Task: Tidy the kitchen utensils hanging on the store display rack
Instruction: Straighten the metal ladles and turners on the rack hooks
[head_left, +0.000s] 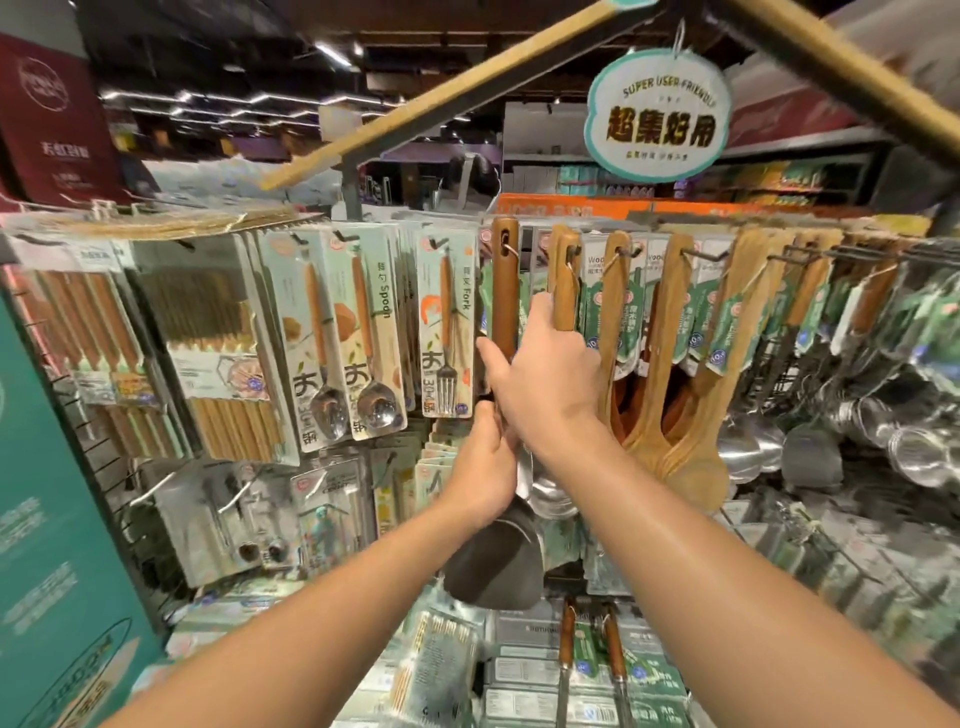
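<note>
A dark spatula (493, 566) with a wooden handle (505, 280) hangs from a hook in the middle of the rack. My left hand (483, 467) is closed around its shaft just above the blade. My right hand (545, 364) reaches up across it and grips the lower end of the neighbouring wooden-handled utensil (565, 280), which hangs on its own hook. A steel ladle bowl (550, 493) shows behind my right wrist. Several wooden spoons (670, 415) hang to the right.
Carded spoons (363, 338) and a fork (447, 332) hang left of centre, chopstick packs (218, 353) further left. Steel ladles (909, 441) hang at far right. Packaged goods lie on the shelf below (545, 675). A teal box (57, 545) stands at left; a round sign (660, 114) hangs overhead.
</note>
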